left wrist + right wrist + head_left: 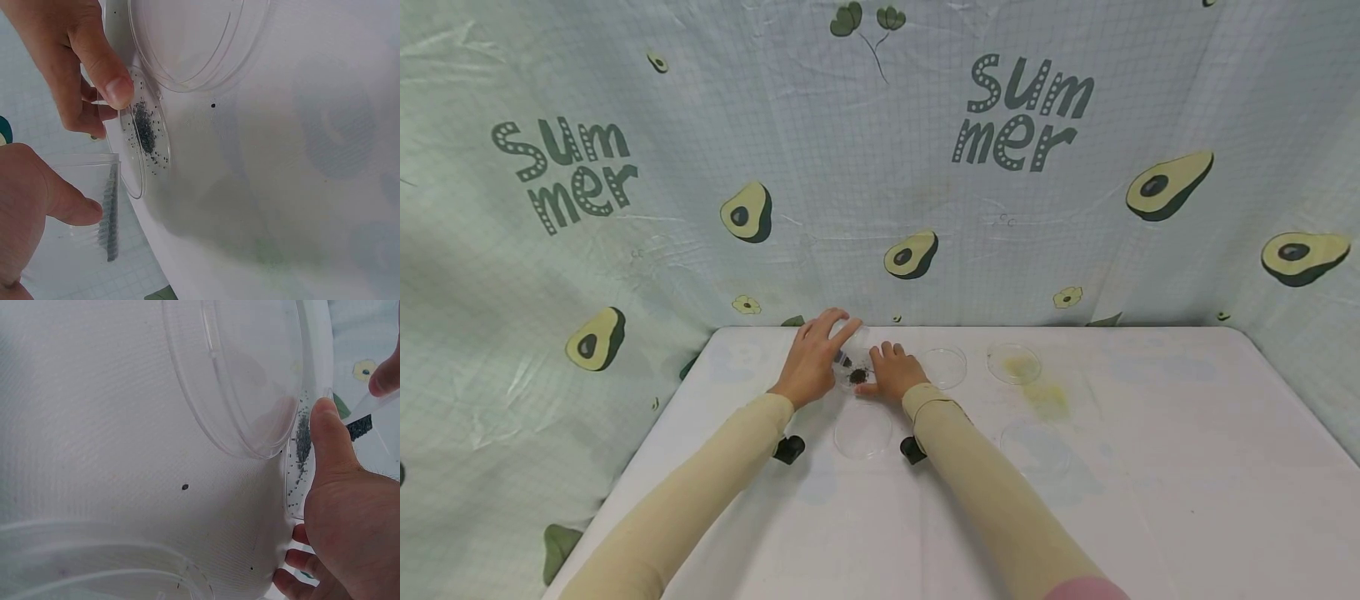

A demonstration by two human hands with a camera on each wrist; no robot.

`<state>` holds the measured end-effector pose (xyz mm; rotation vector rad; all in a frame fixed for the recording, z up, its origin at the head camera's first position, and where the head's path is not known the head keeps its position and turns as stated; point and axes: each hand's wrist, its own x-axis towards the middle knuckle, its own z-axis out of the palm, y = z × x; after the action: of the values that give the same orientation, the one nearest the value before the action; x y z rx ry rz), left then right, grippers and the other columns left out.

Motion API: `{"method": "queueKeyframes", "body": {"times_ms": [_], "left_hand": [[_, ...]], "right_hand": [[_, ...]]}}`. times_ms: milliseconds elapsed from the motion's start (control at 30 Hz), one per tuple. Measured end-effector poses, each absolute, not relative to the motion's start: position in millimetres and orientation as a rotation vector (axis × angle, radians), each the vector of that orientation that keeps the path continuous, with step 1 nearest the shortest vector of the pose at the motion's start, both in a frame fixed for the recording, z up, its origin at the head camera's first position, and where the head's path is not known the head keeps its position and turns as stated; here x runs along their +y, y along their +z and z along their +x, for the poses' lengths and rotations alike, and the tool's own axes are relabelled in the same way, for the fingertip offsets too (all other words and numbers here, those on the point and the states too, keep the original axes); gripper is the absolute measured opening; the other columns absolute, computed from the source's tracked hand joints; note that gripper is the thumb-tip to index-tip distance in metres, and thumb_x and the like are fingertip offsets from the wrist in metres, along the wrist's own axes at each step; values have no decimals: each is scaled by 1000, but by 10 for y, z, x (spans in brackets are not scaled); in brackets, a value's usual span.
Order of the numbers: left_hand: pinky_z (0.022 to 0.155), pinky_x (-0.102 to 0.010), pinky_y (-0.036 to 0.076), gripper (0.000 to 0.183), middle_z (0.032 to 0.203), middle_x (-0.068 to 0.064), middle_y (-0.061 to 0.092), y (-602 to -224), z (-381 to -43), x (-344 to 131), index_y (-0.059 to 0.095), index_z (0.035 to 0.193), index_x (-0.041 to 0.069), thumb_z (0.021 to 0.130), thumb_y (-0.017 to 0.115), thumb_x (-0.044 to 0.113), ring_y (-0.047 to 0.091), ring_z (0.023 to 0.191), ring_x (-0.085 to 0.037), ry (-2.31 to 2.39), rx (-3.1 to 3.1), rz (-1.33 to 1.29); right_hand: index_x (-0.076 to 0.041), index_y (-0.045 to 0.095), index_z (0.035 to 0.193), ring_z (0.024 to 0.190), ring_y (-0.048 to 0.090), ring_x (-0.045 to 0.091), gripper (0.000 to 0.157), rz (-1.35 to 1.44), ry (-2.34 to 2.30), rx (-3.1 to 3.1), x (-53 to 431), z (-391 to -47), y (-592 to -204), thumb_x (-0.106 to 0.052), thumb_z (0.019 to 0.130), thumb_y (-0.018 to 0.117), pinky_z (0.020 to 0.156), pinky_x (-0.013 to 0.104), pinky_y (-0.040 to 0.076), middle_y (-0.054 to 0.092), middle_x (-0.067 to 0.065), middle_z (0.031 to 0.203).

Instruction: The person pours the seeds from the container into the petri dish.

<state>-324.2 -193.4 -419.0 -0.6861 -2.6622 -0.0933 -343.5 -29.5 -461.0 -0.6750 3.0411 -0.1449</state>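
My left hand (pixel 811 360) pinches a clear plastic bag (pixel 69 244) between thumb and fingers, with small dark seeds (pixel 111 215) gathered along one edge. The bag is tilted beside a round clear petri dish (pixel 164 134). Dark seeds (pixel 858 377) lie heaped in that dish, with loose ones scattered around the heap. My right hand (pixel 895 373) grips the dish from the right, thumb (pixel 328 425) over its rim and the other fingers around its side. In the right wrist view, part of the left hand (pixel 386 376) shows by the bag.
Nearer me on the white table (pixel 850 533) lies another clear petri dish (pixel 862 458). Further right are a clear dish (pixel 943 387), one with yellowish contents (pixel 1019 367), and a faint round dish (pixel 1033 422). A stray dark seed (pixel 185 487) lies on the cloth. A printed curtain (pixel 850 167) hangs behind.
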Motion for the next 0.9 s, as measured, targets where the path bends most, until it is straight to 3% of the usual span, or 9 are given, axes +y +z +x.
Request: {"method": "queueKeyframes", "body": {"times_ms": [900], "left_hand": [[114, -50, 31, 77, 142, -8, 42, -4140, -3265, -1922, 45, 141, 21, 76, 68, -12, 37, 137, -26, -80, -2655, -701]], "right_hand": [[-6, 47, 134, 113, 54, 28, 79, -681, -142, 3054, -300, -3475, -4654, -64, 83, 60, 89, 41, 54, 51, 14, 132]]}}
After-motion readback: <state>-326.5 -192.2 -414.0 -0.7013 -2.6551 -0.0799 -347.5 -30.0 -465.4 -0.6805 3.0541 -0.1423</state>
